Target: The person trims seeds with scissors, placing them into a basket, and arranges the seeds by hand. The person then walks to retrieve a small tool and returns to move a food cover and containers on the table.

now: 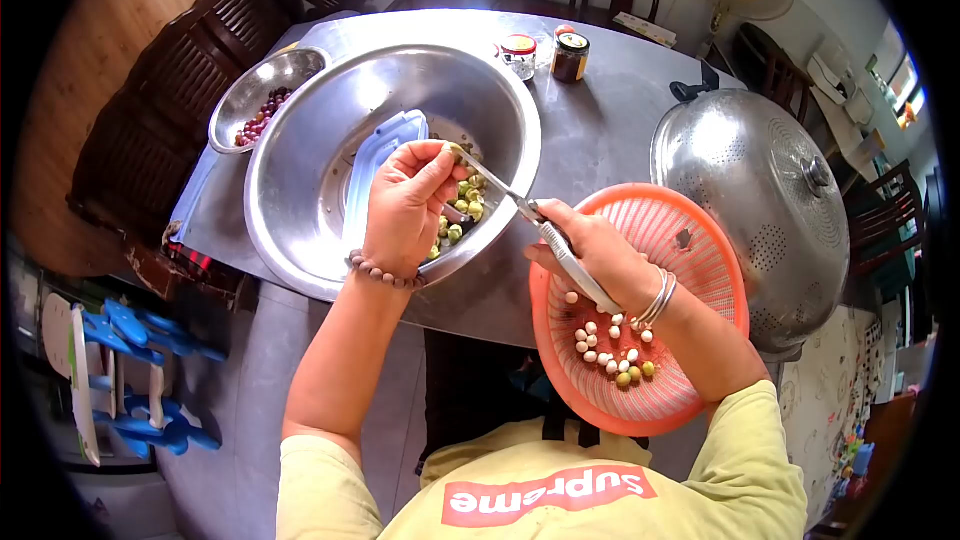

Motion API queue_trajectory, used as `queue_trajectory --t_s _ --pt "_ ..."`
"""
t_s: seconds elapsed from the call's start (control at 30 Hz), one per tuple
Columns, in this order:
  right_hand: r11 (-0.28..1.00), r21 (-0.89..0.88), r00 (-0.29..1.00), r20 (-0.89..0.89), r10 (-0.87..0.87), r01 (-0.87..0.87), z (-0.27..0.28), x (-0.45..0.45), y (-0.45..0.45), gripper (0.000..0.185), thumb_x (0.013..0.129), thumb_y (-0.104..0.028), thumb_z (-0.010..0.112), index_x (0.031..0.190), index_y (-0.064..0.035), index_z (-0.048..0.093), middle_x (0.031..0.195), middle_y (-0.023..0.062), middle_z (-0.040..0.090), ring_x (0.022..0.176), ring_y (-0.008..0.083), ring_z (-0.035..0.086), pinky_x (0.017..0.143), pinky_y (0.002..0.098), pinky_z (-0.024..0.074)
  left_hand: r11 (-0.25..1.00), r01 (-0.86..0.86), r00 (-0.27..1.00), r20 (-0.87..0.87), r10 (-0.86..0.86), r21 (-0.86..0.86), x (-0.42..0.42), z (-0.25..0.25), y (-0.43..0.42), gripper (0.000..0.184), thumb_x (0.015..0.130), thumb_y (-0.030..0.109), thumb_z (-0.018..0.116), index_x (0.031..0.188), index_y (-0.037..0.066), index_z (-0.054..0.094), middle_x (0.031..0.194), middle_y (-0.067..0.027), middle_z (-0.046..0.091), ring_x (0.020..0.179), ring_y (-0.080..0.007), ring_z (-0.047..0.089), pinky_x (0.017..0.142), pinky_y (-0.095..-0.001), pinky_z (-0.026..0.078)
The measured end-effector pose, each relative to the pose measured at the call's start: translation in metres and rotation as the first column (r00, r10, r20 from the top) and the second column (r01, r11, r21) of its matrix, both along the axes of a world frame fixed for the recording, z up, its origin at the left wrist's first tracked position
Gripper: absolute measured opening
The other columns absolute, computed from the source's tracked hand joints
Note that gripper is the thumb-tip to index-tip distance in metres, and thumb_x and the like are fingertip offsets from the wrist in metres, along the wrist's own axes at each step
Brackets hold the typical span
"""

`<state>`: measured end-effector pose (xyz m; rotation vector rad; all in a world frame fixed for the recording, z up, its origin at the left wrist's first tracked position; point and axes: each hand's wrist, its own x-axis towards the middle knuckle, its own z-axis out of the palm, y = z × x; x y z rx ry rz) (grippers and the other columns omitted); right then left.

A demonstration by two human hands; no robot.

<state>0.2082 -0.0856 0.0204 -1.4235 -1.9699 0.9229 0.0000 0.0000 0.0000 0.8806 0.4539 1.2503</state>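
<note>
My left hand (412, 188) is closed in a pinch on a small green lotus seed (456, 149), above the large steel basin (258, 202). My right hand (598, 252) grips a pair of scissors (570, 258) with grey handles, and the blade tips meet the seed at my left fingertips. Below my hands, green seeds and husks (468, 202) lie in the basin beside a blue plastic container (380, 150). Under my right wrist is an orange slotted basket (640, 418). It holds several peeled white seeds (590, 342) and a few yellow-green ones (628, 377).
A smaller steel bowl of grapes (262, 122) stands at the back left. Two jars (570, 57) sit behind the basin on the grey table (625, 110). At the right rests a large perforated steel lid or colander (755, 200). Blue-and-white stools (135, 370) are on the left floor.
</note>
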Motion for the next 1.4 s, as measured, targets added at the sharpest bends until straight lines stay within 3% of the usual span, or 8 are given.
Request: queue_trajectory --t_s 0.1,0.27,0.4,0.47,0.6,0.67,1.1,1.4 --pt "1.0 0.0 0.999 -0.031 0.016 -0.016 -0.001 -0.0014 0.0009 0.034 0.085 -0.02 0.062 0.112 -0.0056 0.05 0.061 0.0069 0.055 0.054 0.0187 0.054 0.055 0.0322 0.0438 1.0 -0.006 1.0 -0.01 0.006 -0.014 -0.002 0.0035 0.0006 0.011 0.086 0.007 0.06 0.095 0.002 0.058 0.078 -0.0086 0.064 0.062 -0.011 0.06 0.05 -0.0201 0.051" --pt "0.936 -0.347 0.935 -0.347 -0.071 -0.057 0.0035 -0.001 -0.0019 0.035 0.083 -0.02 0.065 0.11 -0.0047 0.05 0.057 -0.0002 0.045 0.049 0.0069 0.042 0.047 0.025 0.0374 0.999 -0.022 1.0 0.016 0.022 -0.046 0.0006 0.0065 -0.0009 0.011 0.087 0.005 0.058 0.097 0.001 0.058 0.083 -0.0086 0.064 0.068 -0.0108 0.06 0.059 -0.0193 0.051" --pt "0.945 -0.322 0.931 -0.36 -0.058 -0.065 -0.0018 -0.0009 0.0015 0.036 0.082 -0.02 0.066 0.11 -0.0043 0.05 0.057 0.0013 0.044 0.051 0.0074 0.042 0.049 0.0255 0.0381 0.999 0.033 0.998 0.052 -0.031 -0.039 -0.0023 0.0052 0.0008 0.012 0.087 0.004 0.057 0.098 0.001 0.058 0.085 -0.0082 0.063 0.071 -0.0109 0.06 0.063 -0.0195 0.05" --pt "0.997 -0.073 0.985 -0.175 0.004 -0.017 -0.0038 -0.0013 0.0017 0.037 0.081 -0.019 0.066 0.11 -0.0041 0.05 0.056 0.0048 0.047 0.051 0.0143 0.048 0.051 0.0283 0.0404 0.995 0.086 0.994 0.079 -0.082 -0.045 -0.0043 0.002 0.0019 0.013 0.088 0.003 0.055 0.1 -0.002 0.057 0.093 -0.0097 0.061 0.08 -0.013 0.058 0.066 -0.02 0.048" --pt "1.0 0.003 0.997 -0.073 -0.03 0.03 -0.0019 -0.0036 0.0002 0.04 0.079 -0.021 0.067 0.111 -0.0043 0.049 0.065 0.0111 0.055 0.06 0.0267 0.056 0.059 0.0339 0.0446 0.997 0.061 0.997 0.054 -0.059 -0.049 -0.0032 -0.0004 0.0038 0.014 0.087 0.003 0.056 0.1 -0.001 0.057 0.091 -0.0088 0.061 0.077 -0.0121 0.058 0.064 -0.0196 0.047" --pt "0.982 0.186 0.999 0.034 -0.037 0.03 -0.0004 -0.0052 -0.0011 0.041 0.079 -0.022 0.066 0.112 -0.0052 0.049 0.08 0.0156 0.059 0.075 0.0349 0.058 0.068 0.0388 0.046 0.998 0.055 0.994 0.092 -0.055 0.004 -0.0034 -0.0029 0.0038 0.014 0.086 0.003 0.058 0.1 -0.001 0.058 0.088 -0.0083 0.062 0.075 -0.0115 0.058 0.062 -0.0195 0.046" --pt "0.99 0.138 0.997 0.07 -0.036 0.026 0.0019 -0.0016 0.0013 0.043 0.079 -0.024 0.066 0.113 -0.0056 0.047 0.083 0.0175 0.058 0.082 0.0338 0.058 0.071 0.0396 0.0455 0.999 0.036 0.999 0.042 -0.035 -0.033 -0.0015 0.0026 -0.0004 0.012 0.087 0.001 0.056 0.097 -0.002 0.058 0.087 -0.0107 0.062 0.076 -0.0126 0.06 0.063 -0.0184 0.047" --pt "1.0 0.03 0.999 0.037 -0.005 0.004 0.0001 0.0 0.0009 0.037 0.083 -0.025 0.063 0.111 -0.0048 0.049 0.064 0.0131 0.056 0.059 0.0271 0.057 0.058 0.0353 0.0452 0.998 0.061 0.998 0.026 -0.06 -0.023 -0.0009 0.0024 -0.0001 0.009 0.086 0.004 0.058 0.095 0.001 0.057 0.085 -0.0074 0.063 0.072 -0.0103 0.06 0.061 -0.0187 0.048"
